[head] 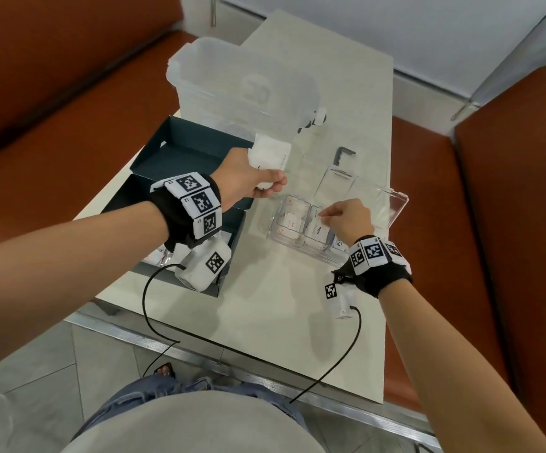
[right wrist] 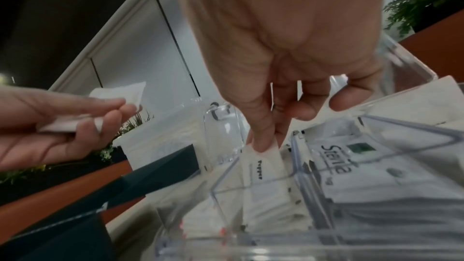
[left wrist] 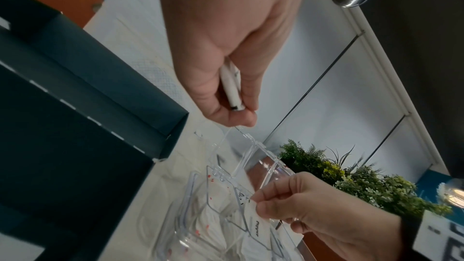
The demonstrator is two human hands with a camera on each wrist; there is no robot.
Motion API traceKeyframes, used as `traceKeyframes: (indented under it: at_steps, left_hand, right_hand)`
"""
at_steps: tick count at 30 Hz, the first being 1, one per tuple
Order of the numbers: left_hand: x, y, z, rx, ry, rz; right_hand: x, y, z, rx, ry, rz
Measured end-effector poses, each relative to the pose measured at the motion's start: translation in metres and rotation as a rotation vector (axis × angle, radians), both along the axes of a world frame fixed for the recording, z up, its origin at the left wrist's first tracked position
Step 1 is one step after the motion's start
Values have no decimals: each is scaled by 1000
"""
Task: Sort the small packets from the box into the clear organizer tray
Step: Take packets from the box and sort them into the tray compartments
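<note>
A dark open box (head: 180, 165) lies on the left of the pale table. To its right stands the clear organizer tray (head: 273, 235), its lid (head: 392, 204) tipped open. My left hand (head: 265, 184) hovers between box and tray and grips a stack of white packets (head: 270, 153), seen edge-on in the left wrist view (left wrist: 232, 86). My right hand (head: 322, 214) pinches the top of a white pepper packet (right wrist: 263, 168) standing in the tray's middle compartment. Red-printed packets (head: 291, 220) fill the left compartment. Green-logo packets (right wrist: 351, 166) lie in the right one.
A large translucent lidded bin (head: 245, 89) stands at the table's far end behind the box. A small black L-shaped piece (head: 342, 155) lies beyond the tray. Orange benches (head: 510, 223) flank the table. More packets (head: 154, 256) remain in the box's near end.
</note>
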State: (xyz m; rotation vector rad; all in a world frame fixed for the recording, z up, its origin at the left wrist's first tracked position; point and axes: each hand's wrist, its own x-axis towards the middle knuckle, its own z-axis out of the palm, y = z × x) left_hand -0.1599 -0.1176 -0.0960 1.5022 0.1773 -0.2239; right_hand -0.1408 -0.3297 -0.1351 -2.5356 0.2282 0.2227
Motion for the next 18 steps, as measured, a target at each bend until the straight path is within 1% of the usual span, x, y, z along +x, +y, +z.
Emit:
traceKeyframes:
  at_steps: [4,9,12,13,16,18]
  left_hand:
    - [0,-3,1,-5,1,-5]
    - [0,-4,2,-1,1,-4]
    - [0,-3,2,-28,12,-4]
    - [0,-2,2,-41,20,-8]
    - [1,-3,3,-113,68,-16]
    - [2,-5,6,-190,125,-1]
  right_hand:
    - [-7,2,-9,-149,-80,27]
    - [-10,4,-18,-367,-114,162]
    - [-12,5,-18,-431,-165,174]
    - [-13,7,-17,-441,-150,174]
    - [-15,9,-16,-469,-28,181]
    - [-17,9,-16,-470,-4,192]
